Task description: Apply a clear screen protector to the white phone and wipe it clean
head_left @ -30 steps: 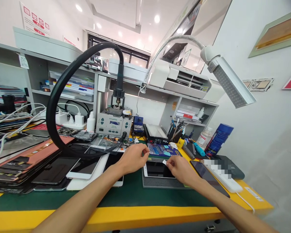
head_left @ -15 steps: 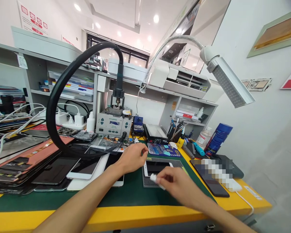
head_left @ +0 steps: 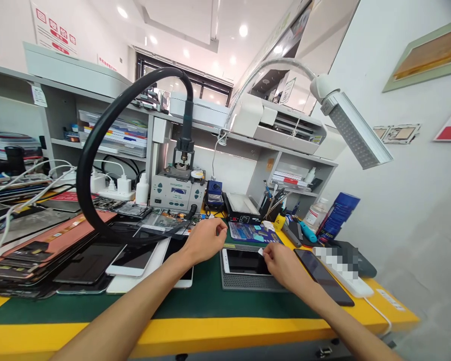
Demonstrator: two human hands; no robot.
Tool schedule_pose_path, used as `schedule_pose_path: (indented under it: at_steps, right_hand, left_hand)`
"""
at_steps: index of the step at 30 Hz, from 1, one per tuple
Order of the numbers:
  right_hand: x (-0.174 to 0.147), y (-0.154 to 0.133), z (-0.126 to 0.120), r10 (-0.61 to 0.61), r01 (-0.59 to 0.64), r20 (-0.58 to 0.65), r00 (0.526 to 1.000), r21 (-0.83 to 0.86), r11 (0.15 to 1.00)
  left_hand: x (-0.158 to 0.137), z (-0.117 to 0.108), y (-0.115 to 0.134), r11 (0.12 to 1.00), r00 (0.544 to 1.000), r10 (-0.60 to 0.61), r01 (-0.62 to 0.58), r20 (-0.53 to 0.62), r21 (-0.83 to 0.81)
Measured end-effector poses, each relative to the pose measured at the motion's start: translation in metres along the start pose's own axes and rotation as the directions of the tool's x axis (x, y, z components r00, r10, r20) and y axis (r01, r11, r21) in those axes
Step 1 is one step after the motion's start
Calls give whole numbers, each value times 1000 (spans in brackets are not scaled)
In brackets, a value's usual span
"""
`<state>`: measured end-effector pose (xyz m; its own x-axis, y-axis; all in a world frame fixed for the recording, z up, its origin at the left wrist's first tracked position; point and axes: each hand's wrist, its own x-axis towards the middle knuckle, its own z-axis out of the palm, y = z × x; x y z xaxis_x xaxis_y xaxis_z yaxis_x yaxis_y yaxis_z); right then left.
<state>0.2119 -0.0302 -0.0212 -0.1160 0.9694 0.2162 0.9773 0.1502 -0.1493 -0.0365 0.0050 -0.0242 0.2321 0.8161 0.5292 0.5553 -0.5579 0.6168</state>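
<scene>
A white-framed phone (head_left: 244, 261) lies screen up on a grey perforated pad (head_left: 248, 284). My right hand (head_left: 283, 264) is at the phone's right end, thumb and fingers pinched on a small white wipe (head_left: 260, 251). Most of the wipe is hidden by the fingers. Just beyond the phone's upper left corner is my left hand (head_left: 206, 239), its fingers curled closed. Whatever it may hold cannot be made out.
Several phones, including a white one (head_left: 135, 258), are stacked on the left. Behind stands a grey rework station (head_left: 176, 190) with a thick black hose (head_left: 83, 175). A dark phone (head_left: 326, 281) and white power strip (head_left: 348, 276) lie right. A lamp (head_left: 357, 128) hangs above.
My right hand has moved up and away from me, from the phone's lower edge to its upper right end, with the wipe. My left hand has hardly moved.
</scene>
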Motion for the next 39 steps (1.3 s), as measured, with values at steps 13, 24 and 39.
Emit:
schedule_pose_path:
  at_steps: [13, 24, 39]
  right_hand:
    - [-32, -91, 10, -284, 279, 10, 959, 157, 947]
    - [-23, -37, -9, -82, 46, 61, 995, 446, 894]
    - [-35, -75, 12, -224, 219, -21, 974, 307, 926]
  left_hand:
    - [0, 0, -1, 999, 999, 37, -37, 8, 15]
    - [1, -2, -3, 1000, 1000, 24, -24, 14, -5]
    - [1, -2, -3, 999, 1000, 26, -25, -14, 29]
